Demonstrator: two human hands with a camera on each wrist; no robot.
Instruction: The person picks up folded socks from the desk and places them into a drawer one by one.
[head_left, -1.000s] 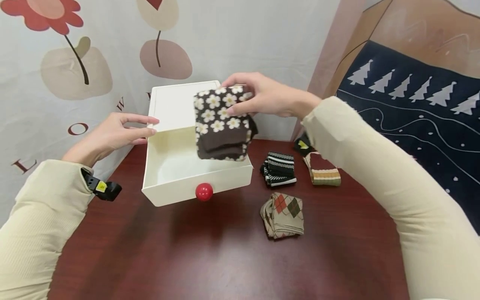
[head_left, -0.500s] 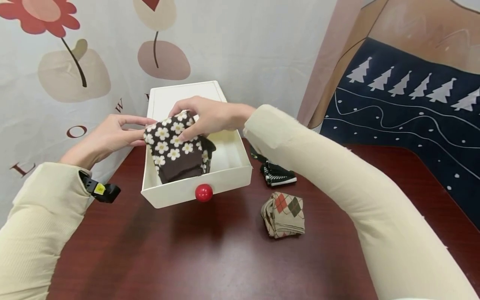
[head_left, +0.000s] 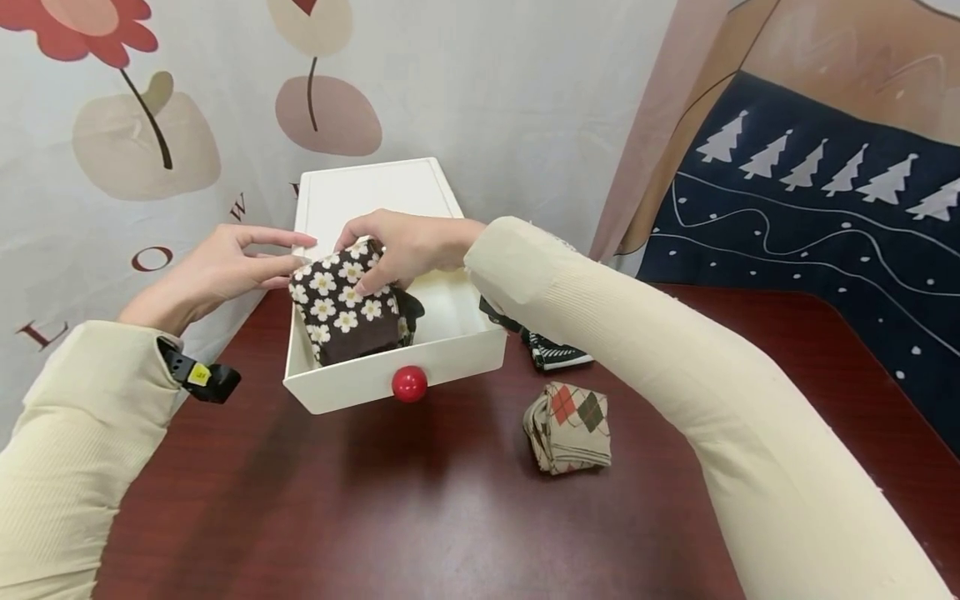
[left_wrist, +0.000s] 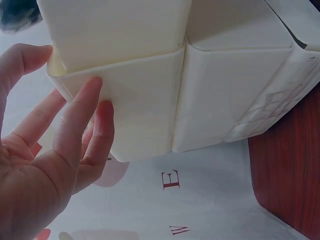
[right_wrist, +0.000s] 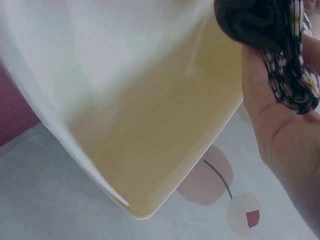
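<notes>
The right hand (head_left: 401,242) pinches a folded bundle of dark brown daisy-patterned socks (head_left: 330,300), thumb on the patterned face that shows and fingers behind the upper edge. The bundle hangs tilted inside the white drawer (head_left: 465,358), over its left part, with its upper left corner at the left wall and its plain brown band just behind the front panel; whether its underside touches the drawer floor cannot be told. The right wrist view shows a plain dark fold of the socks beside the hand and the pale, shaded interior of the drawer. The left hand (head_left: 213,271) has its fingers spread and gently bent; in the left wrist view the thumb tip touches the corner of the rim of the white casing (head_left: 375,192), and two fingertips rest on its smooth face. The drawer stands out from this casing, with a round red knob (head_left: 409,384) on its front. To the right of the drawer, on the dark reddish table (head_left: 300,517), lie folded beige argyle socks (head_left: 573,425) with red and green diamonds. Behind them, black-and-white striped socks (head_left: 551,354) are partly hidden by the right sleeve (head_left: 592,292). Farther right hangs a navy cloth (head_left: 825,200) printed with pale fir trees.
</notes>
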